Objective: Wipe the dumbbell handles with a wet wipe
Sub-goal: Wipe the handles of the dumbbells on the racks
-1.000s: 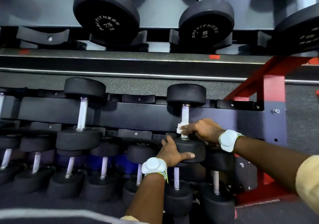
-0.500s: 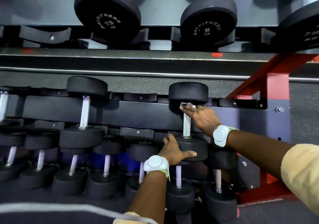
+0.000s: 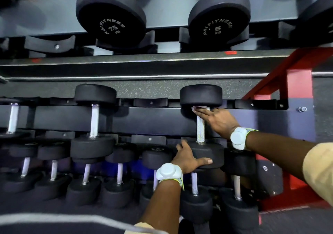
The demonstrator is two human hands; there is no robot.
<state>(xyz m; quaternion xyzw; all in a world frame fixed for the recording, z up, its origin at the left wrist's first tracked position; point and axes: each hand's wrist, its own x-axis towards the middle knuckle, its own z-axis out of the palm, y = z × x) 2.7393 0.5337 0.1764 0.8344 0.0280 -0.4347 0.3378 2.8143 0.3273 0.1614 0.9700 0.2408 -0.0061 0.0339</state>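
A black dumbbell with a silver handle (image 3: 200, 131) lies on the middle tier of the rack, its far head (image 3: 201, 95) toward the wall and its near head (image 3: 214, 151) toward me. My right hand (image 3: 219, 120) reaches across the top end of the handle, just under the far head. It holds a white wet wipe (image 3: 196, 108) against the metal; only a corner of the wipe shows past the fingertips. My left hand (image 3: 188, 159) grips the near head, thumb stretched along its front edge. Both wrists wear white bands.
Another dumbbell (image 3: 94, 120) lies on the same tier to the left. A row of smaller dumbbells (image 3: 119, 176) fills the lower tier beneath my arms. Above hang a 7.5 kg head (image 3: 111, 17) and a 5 kg head (image 3: 219, 17). The red rack frame (image 3: 299, 82) stands at right.
My right hand slid the wipe up the handle from its near end to its far end. My left hand stayed on the near head.
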